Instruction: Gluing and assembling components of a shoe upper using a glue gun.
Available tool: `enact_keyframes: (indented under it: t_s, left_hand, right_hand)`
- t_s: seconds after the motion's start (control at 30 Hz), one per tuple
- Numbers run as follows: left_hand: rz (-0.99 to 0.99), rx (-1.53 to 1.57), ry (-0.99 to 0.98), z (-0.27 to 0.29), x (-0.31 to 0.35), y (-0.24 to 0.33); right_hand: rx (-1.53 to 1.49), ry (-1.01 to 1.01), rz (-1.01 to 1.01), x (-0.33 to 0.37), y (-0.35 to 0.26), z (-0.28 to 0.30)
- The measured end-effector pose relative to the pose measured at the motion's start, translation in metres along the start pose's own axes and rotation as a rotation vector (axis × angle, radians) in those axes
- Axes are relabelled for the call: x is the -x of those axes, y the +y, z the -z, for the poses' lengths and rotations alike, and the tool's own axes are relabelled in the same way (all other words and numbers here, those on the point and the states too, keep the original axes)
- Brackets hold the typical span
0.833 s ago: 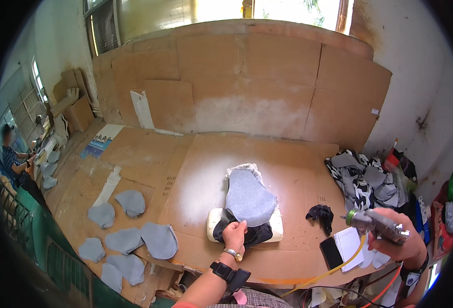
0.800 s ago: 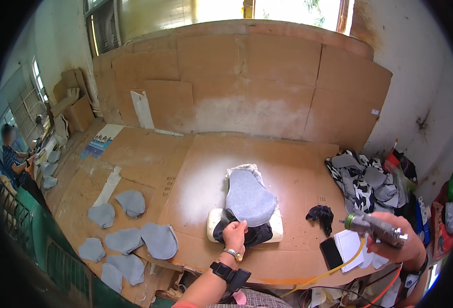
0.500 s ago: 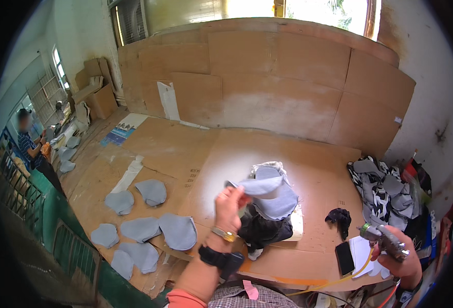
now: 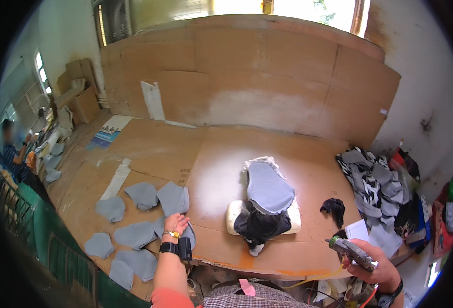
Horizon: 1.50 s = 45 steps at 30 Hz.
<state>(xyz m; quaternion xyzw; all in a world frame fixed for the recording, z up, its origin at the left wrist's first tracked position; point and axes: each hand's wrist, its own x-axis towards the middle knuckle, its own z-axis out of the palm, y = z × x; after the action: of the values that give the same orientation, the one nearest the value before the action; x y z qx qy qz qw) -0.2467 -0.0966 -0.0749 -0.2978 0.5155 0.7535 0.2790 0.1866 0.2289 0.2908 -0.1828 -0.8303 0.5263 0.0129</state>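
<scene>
My left hand (image 4: 176, 224) reaches out to the left and rests on a grey fabric piece (image 4: 174, 198) among several grey cut pieces (image 4: 134, 233) lying on the cardboard table (image 4: 221, 154). My right hand (image 4: 375, 267) holds a glue gun (image 4: 352, 251) near the table's front right edge. In the middle sits a white foam block (image 4: 234, 211) with a black fabric piece (image 4: 260, 226) and a grey fabric piece (image 4: 267, 187) stacked over it.
A heap of grey, black and patterned fabric scraps (image 4: 378, 185) lies at the right, and a small black scrap (image 4: 333, 208) sits beside the foam block. Another person (image 4: 13, 154) sits far left. Cardboard sheets (image 4: 267, 87) line the back wall. A green railing (image 4: 57, 246) runs along the left front.
My left hand left the stack on the foam block and swung left to the grey pieces. The grey piece lifted half a second ago lies back on the stack. The view turned left.
</scene>
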Motion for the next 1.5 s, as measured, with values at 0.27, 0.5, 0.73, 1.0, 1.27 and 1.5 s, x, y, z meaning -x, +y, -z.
enact_keyframes:
  t_s: [0.27, 0.5, 0.73, 1.0, 1.27, 1.5]
  left_hand:
    - [-0.183, 0.032, -0.103, -0.009, 0.021, -0.015]
    - [-0.234, -0.053, -0.154, -0.027, 0.063, -0.019]
    - [-0.281, -0.096, -0.2, -0.029, 0.09, -0.031]
    - [-0.312, -0.186, -0.344, -0.063, 0.121, -0.062]
    - [-0.278, -0.232, -0.401, -0.063, 0.14, -0.079]
    - [-0.305, -0.199, -0.26, -0.042, 0.137, -0.074]
  right_hand:
    - [0.206, 0.049, 0.036, 0.037, -0.033, -0.073]
    - [0.263, 0.165, 0.059, 0.068, -0.032, -0.086]
    - [0.12, 0.355, -0.044, 0.099, -0.018, -0.052]
    - [0.135, 0.265, 0.035, 0.071, -0.031, -0.007]
    - [0.29, 0.157, 0.074, 0.03, -0.061, 0.022]
    - [0.302, 0.025, 0.151, -0.011, -0.06, 0.017]
